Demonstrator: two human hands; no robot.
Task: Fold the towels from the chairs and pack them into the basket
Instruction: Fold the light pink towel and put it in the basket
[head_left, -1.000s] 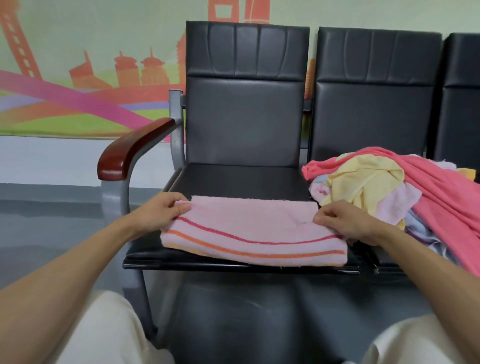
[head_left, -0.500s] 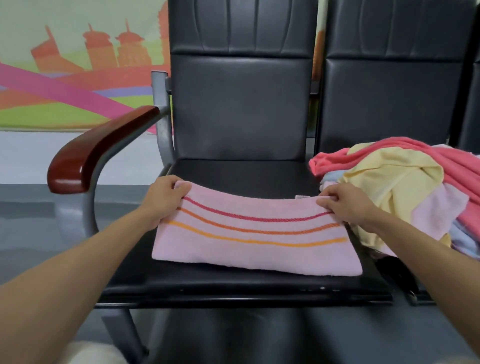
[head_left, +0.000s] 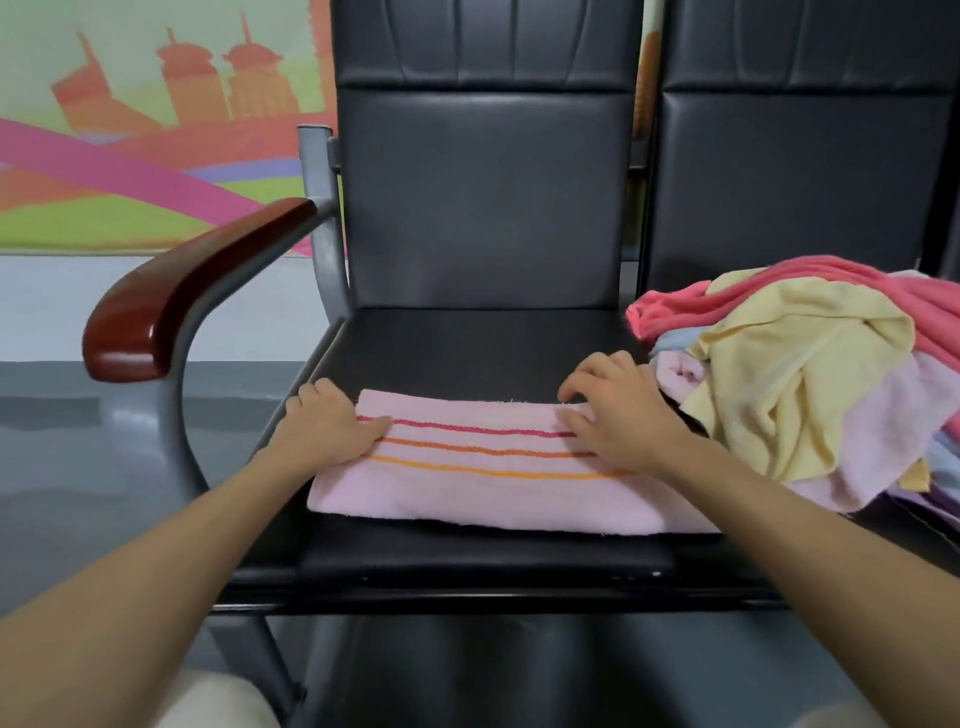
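A folded pink towel (head_left: 498, 493) with red, orange and yellow stripes lies flat on the black chair seat (head_left: 467, 343) in front of me. My left hand (head_left: 327, 431) holds the towel's left end, its thumb lying on top by the stripes. At the right end rests my right hand (head_left: 618, 415), fingers arched and spread, fingertips touching the cloth near the far edge. A loose heap of towels (head_left: 810, 384), pink, yellow, lilac and pale blue, sits on the neighbouring seat to the right. No basket is in view.
A wooden armrest (head_left: 176, 301) on a grey metal frame stands at the chair's left side. Behind are the black backrests (head_left: 483, 187) and a wall with a coloured mural. Grey floor lies to the left and below.
The towel has been laid down flat on the seat, and my head has come closer. My right hand has let go of its corner and now rests on the cloth.
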